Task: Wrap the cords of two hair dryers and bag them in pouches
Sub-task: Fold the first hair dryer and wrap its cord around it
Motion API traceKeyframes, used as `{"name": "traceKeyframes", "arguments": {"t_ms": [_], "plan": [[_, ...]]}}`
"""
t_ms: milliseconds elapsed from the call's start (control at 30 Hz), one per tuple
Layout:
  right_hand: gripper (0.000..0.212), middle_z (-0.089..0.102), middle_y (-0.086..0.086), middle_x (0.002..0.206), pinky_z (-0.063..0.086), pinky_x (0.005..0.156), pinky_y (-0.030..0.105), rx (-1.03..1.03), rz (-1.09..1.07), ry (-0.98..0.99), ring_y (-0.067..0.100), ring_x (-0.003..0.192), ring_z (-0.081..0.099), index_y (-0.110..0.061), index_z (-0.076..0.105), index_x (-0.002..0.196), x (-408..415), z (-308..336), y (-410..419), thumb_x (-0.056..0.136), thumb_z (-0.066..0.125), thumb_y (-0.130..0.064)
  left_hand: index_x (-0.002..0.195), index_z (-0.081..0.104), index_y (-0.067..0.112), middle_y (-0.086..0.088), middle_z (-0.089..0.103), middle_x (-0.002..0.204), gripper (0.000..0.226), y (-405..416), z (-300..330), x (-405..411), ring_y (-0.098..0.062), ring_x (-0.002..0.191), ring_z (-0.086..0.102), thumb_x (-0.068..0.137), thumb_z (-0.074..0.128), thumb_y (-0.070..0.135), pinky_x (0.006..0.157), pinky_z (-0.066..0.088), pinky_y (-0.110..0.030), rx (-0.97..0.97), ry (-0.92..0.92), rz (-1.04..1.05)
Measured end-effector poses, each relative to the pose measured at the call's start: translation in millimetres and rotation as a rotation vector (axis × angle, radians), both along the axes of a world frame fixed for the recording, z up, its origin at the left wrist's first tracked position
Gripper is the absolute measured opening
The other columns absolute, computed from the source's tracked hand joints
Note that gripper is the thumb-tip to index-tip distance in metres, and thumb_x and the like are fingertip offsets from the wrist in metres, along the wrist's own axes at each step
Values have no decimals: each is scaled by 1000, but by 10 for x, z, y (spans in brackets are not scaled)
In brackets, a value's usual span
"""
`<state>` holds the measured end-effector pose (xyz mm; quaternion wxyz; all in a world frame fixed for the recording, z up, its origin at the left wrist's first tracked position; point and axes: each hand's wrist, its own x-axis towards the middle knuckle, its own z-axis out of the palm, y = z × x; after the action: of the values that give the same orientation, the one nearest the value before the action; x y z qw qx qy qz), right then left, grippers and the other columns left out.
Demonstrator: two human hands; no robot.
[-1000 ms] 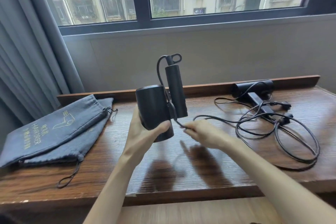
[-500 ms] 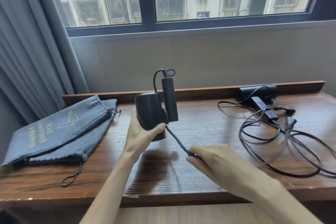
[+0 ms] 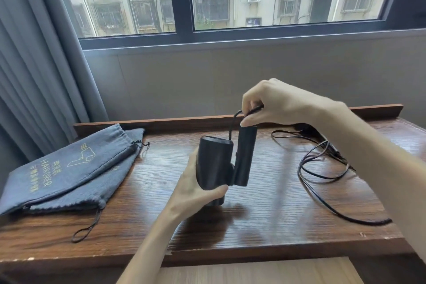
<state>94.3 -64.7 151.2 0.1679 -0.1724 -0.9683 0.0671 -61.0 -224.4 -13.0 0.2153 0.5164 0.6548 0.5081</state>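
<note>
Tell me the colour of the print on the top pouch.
Gold lettering on the grey pouch, clearest in the head view.

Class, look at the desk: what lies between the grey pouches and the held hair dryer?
In the head view, only bare wooden desk separates the pouches from the hair dryer.

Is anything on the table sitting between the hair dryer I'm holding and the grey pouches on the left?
Nothing visible does. The hair dryer is gripped by the left hand, and only bare wooden table lies between it and the pouches. The loose cord trails right, away from them.
</note>
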Motion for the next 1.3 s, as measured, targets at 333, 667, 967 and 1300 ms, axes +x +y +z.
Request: {"name": "traceKeyframes", "arguments": {"t_ms": [333, 667, 967, 1300], "plan": [[8, 67, -8, 65, 39, 56, 11, -377, 55, 33, -1, 58, 54, -17, 77, 79, -193, -89, 575, 79, 78, -26, 132, 37, 38, 13, 54, 117, 83, -72, 10, 142, 4, 104, 57, 70, 85, 12, 74, 50, -9, 25, 5, -73], [19, 68, 0, 69, 48, 62, 29, -393, -104, 7, 7, 64, 62, -15, 67, 64, -189, -1106, 583, 82, 66, -10, 130, 40, 32, 9, 60, 112, 79, -76, 130, 142, 3, 98, 61, 68, 85, 12, 69, 52, -10, 91, -97, -5], [36, 57, -8, 70, 40, 65, 36, -121, -184, -104, 24, 75, 58, -20, 45, 73, 84, -1721, -276, 100, 37, -42, 126, 42, 29, 2, 63, 112, 76, 40, 130, -21, -10, 99, 64, 63, 83, 29, 70, 57, -22, 155, -242, 130], [28, 62, 0, 82, 38, 66, 38, -130, -126, -190, 26, 78, 56, -22, 47, 96, 504, -1549, -864, 101, 31, -45, 128, 40, 24, 1, 60, 112, 73, 135, 38, -144, -13, 102, 62, 71, 84, 14, 66, 57, -20, 164, -245, 216]]}}
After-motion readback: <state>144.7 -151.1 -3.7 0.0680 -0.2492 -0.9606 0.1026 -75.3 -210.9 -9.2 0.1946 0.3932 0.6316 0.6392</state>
